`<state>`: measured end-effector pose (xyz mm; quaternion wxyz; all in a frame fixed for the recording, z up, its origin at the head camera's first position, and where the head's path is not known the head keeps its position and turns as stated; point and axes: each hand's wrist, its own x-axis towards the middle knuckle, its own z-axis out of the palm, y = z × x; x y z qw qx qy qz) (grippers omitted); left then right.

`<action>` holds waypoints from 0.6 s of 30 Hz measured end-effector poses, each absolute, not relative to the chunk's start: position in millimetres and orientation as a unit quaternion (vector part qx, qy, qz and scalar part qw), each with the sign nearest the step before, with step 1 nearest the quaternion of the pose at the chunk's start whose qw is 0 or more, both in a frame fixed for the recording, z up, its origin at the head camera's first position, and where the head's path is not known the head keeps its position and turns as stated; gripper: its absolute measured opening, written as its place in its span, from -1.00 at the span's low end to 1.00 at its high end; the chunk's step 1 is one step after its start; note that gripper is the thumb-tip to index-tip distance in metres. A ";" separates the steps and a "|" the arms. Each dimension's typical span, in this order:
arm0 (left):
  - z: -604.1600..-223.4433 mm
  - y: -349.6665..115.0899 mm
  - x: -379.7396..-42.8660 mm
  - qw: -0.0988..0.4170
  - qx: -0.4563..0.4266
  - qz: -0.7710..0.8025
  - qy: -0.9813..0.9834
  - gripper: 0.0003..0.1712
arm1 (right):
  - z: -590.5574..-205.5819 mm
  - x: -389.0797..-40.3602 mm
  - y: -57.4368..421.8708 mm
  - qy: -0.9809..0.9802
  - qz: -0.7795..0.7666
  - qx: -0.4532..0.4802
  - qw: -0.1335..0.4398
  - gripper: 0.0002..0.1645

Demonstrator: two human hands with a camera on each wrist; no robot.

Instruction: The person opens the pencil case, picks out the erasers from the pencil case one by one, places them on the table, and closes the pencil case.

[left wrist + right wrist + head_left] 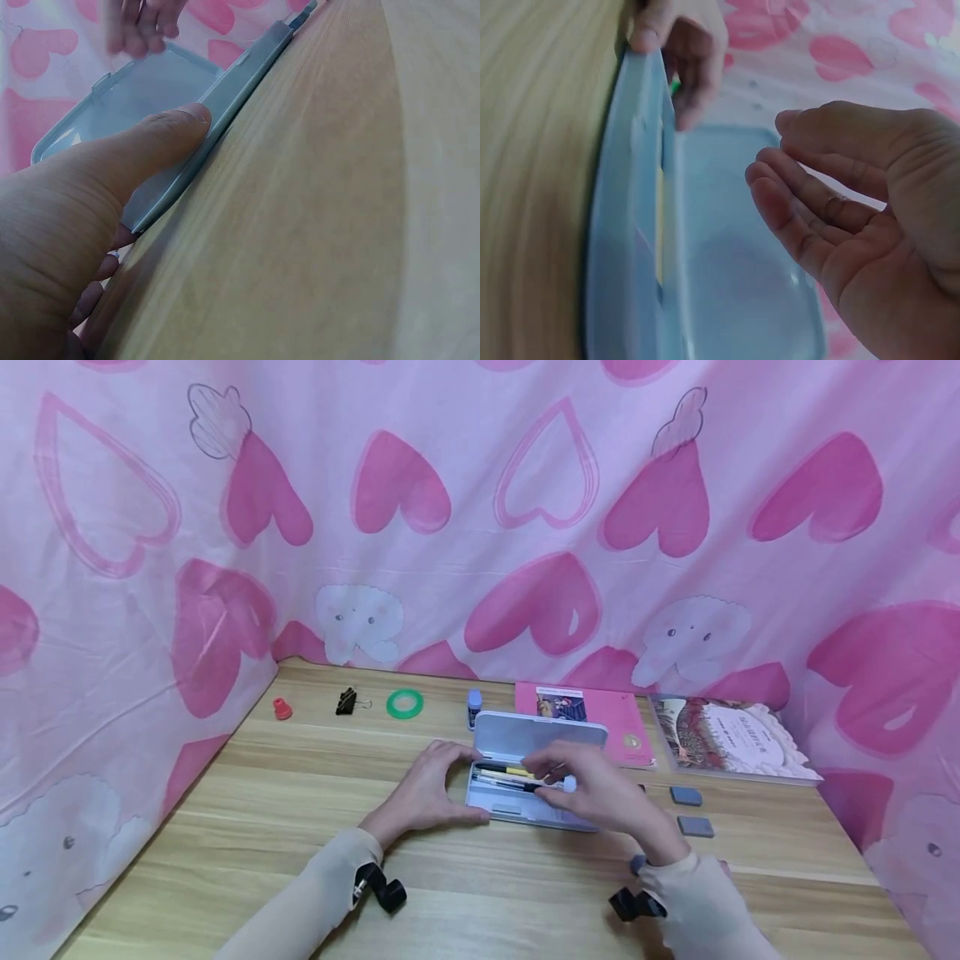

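Observation:
A light blue-grey pencil case lies on the table with its lid raised. Several pens, one of them yellow, lie inside it. My left hand grips the case's left end, the thumb on its front wall and the other fingers round behind. Above the case hovers my right hand, its fingers loosely bent, with nothing between them in the right wrist view. The right hand hides part of the case's right half in the head view.
Behind the case stand a glue stick and a pink booklet. A picture-covered book and two grey-blue erasers lie right. Green tape, a black binder clip and a red stopper-like piece lie back left.

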<state>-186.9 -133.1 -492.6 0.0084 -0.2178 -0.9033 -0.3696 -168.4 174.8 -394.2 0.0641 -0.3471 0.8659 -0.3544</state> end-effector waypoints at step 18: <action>-494.3 -133.9 -188.6 0.018 -0.230 -0.361 -0.903 0.09 | -432.7 -169.8 128.2 0.880 -0.273 -0.369 0.118 -0.68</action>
